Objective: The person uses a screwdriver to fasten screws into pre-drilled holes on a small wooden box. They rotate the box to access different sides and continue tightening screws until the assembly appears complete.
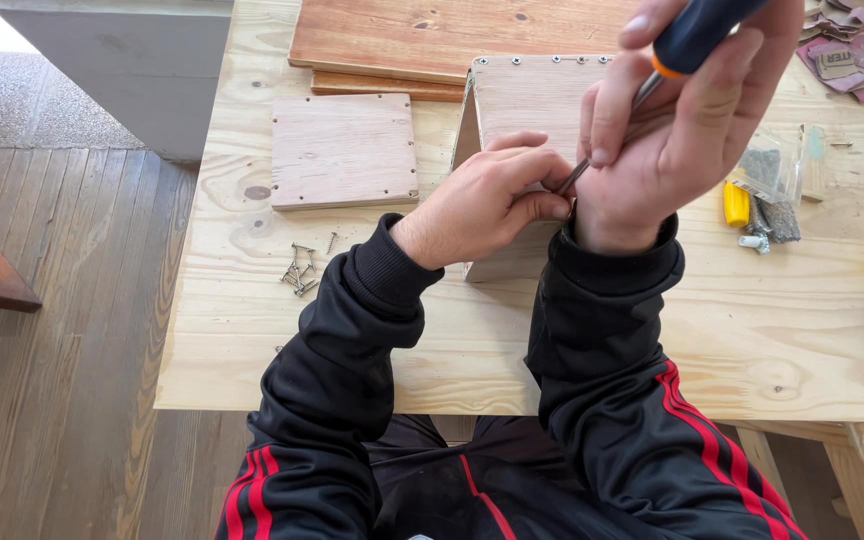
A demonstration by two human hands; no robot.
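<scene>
Screwdriver [687,45] in right hand [672,150] grip; left hand [482,200] pinches tip at plywood box [527,100], frame centre. Keep shaft square.

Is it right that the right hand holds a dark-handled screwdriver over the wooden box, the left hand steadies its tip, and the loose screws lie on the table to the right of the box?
Not quite. The head view shows the loose screws lying left of the wooden box, beside the left hand. The rest holds: the right hand grips the dark-handled screwdriver while the left steadies its tip.
</scene>
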